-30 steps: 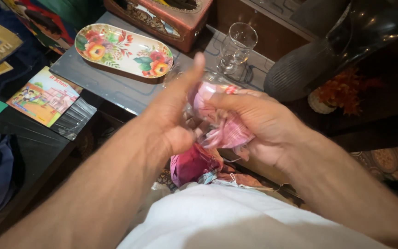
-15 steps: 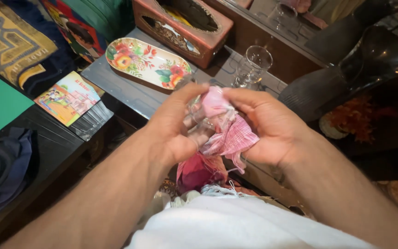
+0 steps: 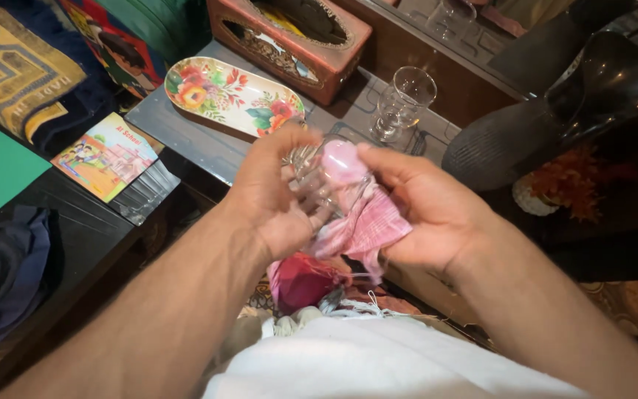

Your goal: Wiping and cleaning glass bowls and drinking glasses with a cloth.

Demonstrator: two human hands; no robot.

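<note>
A small clear drinking glass (image 3: 319, 177) is held above the lap, just in front of the desk (image 3: 186, 140), whose grey top is smooth and faintly reflective. The left hand (image 3: 275, 199) is curled around the glass, its grip clenched on the transparent wall. The right hand (image 3: 422, 207) is closed on a pink checked woven cloth (image 3: 363, 222), and a bulge of that soft fabric is pressed into the glass while the frayed loose end hangs below the palm. On the desk, an oval tray with a glossy painted floral pattern (image 3: 230, 92) is set beside a carved reddish wooden box (image 3: 289, 37) with an oval opening. A second clear stemmed glass (image 3: 402, 100) is stood upright near the box, well apart from both hands. A ribbed dark vase (image 3: 511, 140) is seen to the right. A thin illustrated booklet (image 3: 105, 155) is laid flat at the left.
</note>
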